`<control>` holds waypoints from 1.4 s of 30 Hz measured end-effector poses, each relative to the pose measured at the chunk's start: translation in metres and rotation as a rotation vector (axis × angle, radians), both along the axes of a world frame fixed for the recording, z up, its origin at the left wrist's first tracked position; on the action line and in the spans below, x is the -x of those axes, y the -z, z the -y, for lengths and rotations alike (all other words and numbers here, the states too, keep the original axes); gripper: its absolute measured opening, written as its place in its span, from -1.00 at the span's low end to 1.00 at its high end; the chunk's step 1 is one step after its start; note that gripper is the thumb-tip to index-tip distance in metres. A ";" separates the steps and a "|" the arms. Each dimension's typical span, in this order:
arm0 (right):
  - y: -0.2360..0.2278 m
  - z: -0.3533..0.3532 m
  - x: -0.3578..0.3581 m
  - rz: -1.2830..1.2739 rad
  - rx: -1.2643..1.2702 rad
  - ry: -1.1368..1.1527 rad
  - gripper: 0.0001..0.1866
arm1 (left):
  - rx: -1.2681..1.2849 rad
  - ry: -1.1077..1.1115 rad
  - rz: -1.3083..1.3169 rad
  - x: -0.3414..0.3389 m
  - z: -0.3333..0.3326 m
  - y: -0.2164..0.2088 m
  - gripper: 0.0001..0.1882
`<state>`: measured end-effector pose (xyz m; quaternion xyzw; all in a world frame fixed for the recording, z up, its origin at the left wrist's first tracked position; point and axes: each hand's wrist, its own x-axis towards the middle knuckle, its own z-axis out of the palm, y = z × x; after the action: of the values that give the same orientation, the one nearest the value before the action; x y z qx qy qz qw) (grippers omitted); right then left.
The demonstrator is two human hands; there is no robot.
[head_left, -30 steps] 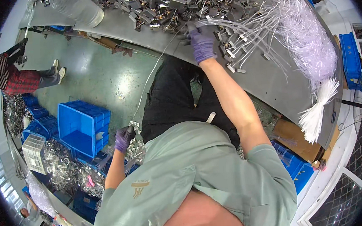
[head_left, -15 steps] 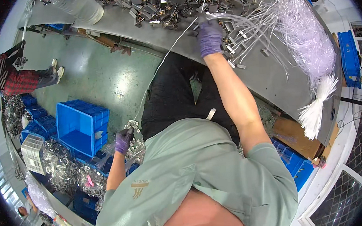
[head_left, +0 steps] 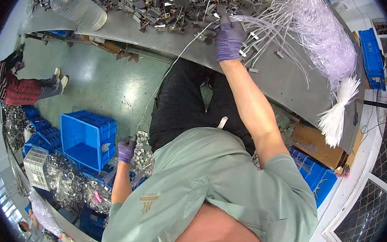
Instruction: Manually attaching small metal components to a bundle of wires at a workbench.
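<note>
A thin white cable (head_left: 171,67) runs slack from the tabletop down across my dark trousers to my left side. My left hand (head_left: 126,150), in a purple glove with dark fingertips, is closed at its lower end, beside a heap of small metallic connectors (head_left: 143,156). Over the table my right hand (head_left: 229,38), gloved alike, reaches forward with its fingers closed at the cable's upper end; the fingertips are partly blurred. They are at the near edge of a pile of dark grey connector pieces (head_left: 171,6). Several white-ended cables (head_left: 264,36) fan out just right of that hand.
A large bundle of clear-white cables (head_left: 321,38) lies on the grey table (head_left: 297,85) at right. A translucent tub (head_left: 80,11) stands at the far left. Below left are a blue crate (head_left: 88,140) and a white basket (head_left: 36,166). Another person (head_left: 22,86) is at far left.
My left hand has shifted slightly left and down. My right hand has moved a little to the right, and the cable between them has swung slightly.
</note>
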<state>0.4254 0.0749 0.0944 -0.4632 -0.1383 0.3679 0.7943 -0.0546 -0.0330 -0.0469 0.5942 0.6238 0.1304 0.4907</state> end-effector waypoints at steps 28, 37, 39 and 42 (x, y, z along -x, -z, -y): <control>0.026 0.009 -0.056 0.413 0.055 0.175 -0.73 | -0.118 0.169 -0.086 -0.029 -0.024 -0.007 -0.50; 0.030 0.015 -0.057 0.482 0.202 0.031 -0.69 | -0.139 0.232 -0.103 -0.046 -0.024 -0.014 -0.48; 0.044 0.014 -0.065 0.509 0.225 -0.051 -0.66 | -0.023 0.188 -0.058 -0.068 -0.027 -0.031 -0.49; 0.007 0.028 -0.038 0.323 0.109 -0.195 -0.66 | -0.110 0.295 -0.065 -0.089 -0.029 -0.040 -0.50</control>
<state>0.4629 0.0472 0.0874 -0.5428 -0.2882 0.3710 0.6962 0.0347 -0.0037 -0.0068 0.7094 0.5372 0.0718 0.4507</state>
